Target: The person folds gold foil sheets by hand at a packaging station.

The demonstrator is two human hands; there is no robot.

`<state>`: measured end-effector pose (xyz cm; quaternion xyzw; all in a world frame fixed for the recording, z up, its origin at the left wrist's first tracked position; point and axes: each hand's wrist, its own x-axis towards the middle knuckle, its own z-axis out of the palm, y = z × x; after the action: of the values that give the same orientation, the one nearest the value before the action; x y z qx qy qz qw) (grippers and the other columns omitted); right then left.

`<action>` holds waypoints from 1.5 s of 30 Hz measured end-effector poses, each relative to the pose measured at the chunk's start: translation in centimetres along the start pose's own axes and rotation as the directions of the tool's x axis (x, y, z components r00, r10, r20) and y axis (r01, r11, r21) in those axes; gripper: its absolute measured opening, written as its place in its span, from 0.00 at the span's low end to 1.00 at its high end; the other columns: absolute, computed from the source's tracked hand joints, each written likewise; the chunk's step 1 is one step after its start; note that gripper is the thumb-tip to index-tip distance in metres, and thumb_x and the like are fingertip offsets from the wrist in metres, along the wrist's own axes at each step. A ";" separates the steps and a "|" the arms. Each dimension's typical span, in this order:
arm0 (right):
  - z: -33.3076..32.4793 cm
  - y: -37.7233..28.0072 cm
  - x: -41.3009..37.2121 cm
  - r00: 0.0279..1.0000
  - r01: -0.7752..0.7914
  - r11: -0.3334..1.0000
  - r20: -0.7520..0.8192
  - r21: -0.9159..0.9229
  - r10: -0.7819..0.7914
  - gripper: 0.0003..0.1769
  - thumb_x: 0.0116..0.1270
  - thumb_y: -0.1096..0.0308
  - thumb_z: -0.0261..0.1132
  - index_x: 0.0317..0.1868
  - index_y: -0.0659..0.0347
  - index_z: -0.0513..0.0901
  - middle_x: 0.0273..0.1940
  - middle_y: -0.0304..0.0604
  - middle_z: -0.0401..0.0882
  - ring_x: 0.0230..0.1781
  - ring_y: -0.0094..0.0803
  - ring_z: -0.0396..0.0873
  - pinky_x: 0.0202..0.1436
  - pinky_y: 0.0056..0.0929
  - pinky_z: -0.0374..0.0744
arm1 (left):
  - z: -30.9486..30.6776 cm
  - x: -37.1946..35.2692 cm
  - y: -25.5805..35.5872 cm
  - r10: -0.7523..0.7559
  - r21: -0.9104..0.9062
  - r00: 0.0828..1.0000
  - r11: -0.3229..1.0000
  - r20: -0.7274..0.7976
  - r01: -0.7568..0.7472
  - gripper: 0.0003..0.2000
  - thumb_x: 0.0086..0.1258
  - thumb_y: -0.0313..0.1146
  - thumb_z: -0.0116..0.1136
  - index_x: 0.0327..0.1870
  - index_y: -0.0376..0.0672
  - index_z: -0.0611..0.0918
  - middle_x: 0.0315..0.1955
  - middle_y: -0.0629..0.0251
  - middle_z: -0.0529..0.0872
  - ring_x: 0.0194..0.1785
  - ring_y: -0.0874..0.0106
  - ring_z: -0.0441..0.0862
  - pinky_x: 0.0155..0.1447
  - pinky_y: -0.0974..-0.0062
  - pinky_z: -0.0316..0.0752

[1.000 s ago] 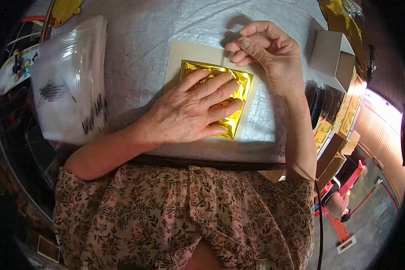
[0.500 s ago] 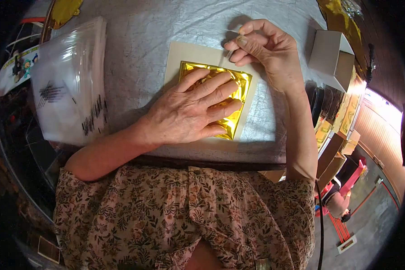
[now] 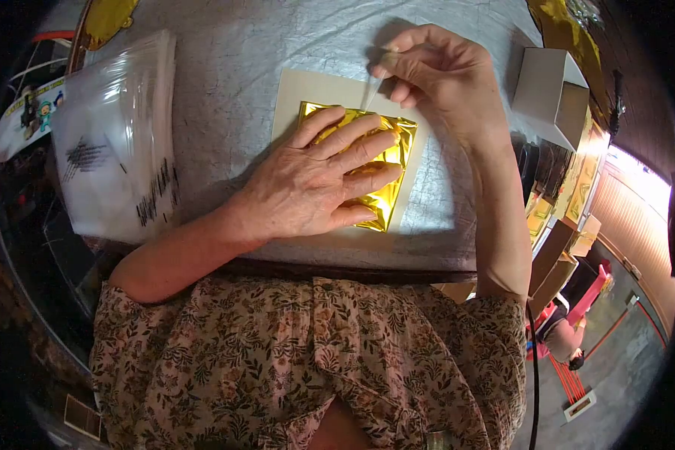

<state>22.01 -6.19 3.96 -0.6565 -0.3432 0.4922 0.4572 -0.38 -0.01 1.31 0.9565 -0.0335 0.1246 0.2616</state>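
Observation:
A shiny gold foil packet [image 3: 386,204] lies on a larger cream-coloured sheet [image 3: 296,91] in the middle of the table. My left hand [image 3: 311,172] rests flat over the packet, palm down with its fingers spread, covering much of the foil. Above the packet's upper right corner, my right hand [image 3: 446,75] is pinched closed on a thin clear strip [image 3: 373,91]. This strip runs from the fingertips down toward the packet's top edge, near my left fingertips.
A stack of clear plastic bags [image 3: 116,142] with black print lies to the left. At the right edge stands an open white box [image 3: 540,90]. The table [image 3: 225,67] has a wrinkled silvery cover. Far off at lower right, a person [image 3: 562,337] is on the floor area.
My right hand has shifted slightly left and up, its back turned more into view, with the clear strip stretching toward the packet. My left hand stays on the foil.

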 end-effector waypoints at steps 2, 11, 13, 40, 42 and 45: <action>0.0 -0.3 -0.4 0.988 -0.033 0.999 -0.153 0.027 0.037 0.07 0.74 0.72 0.70 0.49 0.63 0.84 0.39 0.45 0.92 0.29 0.19 0.84 0.34 0.18 0.83 | 0.0 0.0 0.0 -0.006 0.002 1.000 1.000 0.005 0.006 0.29 0.60 0.58 0.70 0.61 0.54 0.82 0.69 0.66 0.75 0.75 0.63 0.69 0.79 0.55 0.60; -2.8 0.3 -3.8 0.949 0.045 0.999 -0.313 0.003 -0.042 0.08 0.75 0.73 0.68 0.51 0.66 0.83 0.41 0.49 0.92 0.29 0.23 0.85 0.35 0.23 0.84 | 0.2 0.0 -0.1 -0.013 0.005 1.000 1.000 0.016 0.013 0.30 0.60 0.58 0.71 0.63 0.57 0.82 0.70 0.65 0.75 0.75 0.63 0.69 0.80 0.55 0.58; -2.8 0.8 -4.2 0.951 0.037 0.999 -0.307 -0.001 -0.036 0.08 0.76 0.73 0.68 0.51 0.66 0.83 0.41 0.50 0.92 0.29 0.23 0.84 0.34 0.23 0.83 | 0.4 -0.2 -0.2 -0.012 0.006 1.000 1.000 0.024 0.012 0.31 0.60 0.58 0.71 0.63 0.57 0.82 0.71 0.66 0.74 0.76 0.64 0.69 0.80 0.55 0.58; -2.9 1.6 -3.2 0.984 0.055 0.998 -0.173 0.007 -0.053 0.07 0.75 0.73 0.69 0.49 0.63 0.83 0.38 0.44 0.92 0.24 0.16 0.77 0.28 0.16 0.76 | -0.2 0.1 0.1 -0.072 0.044 0.991 0.997 0.117 0.067 0.43 0.59 0.61 0.70 0.76 0.50 0.74 0.79 0.73 0.69 0.77 0.71 0.67 0.81 0.60 0.55; -2.7 1.2 -2.9 0.986 0.040 0.999 -0.163 -0.032 -0.045 0.06 0.75 0.73 0.69 0.49 0.63 0.83 0.37 0.43 0.92 0.23 0.15 0.76 0.27 0.16 0.75 | -0.2 0.1 0.0 -0.075 0.045 0.989 0.997 0.128 0.070 0.43 0.60 0.62 0.70 0.76 0.50 0.74 0.79 0.74 0.69 0.77 0.71 0.66 0.81 0.60 0.54; -2.7 0.8 -2.3 0.991 0.016 0.995 -0.130 -0.094 -0.028 0.06 0.75 0.73 0.69 0.48 0.63 0.83 0.36 0.42 0.91 0.23 0.15 0.75 0.26 0.15 0.74 | -0.2 0.1 -0.1 -0.070 0.058 0.990 0.996 0.121 0.064 0.42 0.61 0.62 0.68 0.76 0.51 0.75 0.79 0.73 0.68 0.77 0.71 0.66 0.81 0.60 0.54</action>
<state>23.99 -9.31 4.24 -0.7039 -0.3422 0.4264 0.4534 -0.29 0.12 1.45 0.9697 -0.0140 0.0574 0.2371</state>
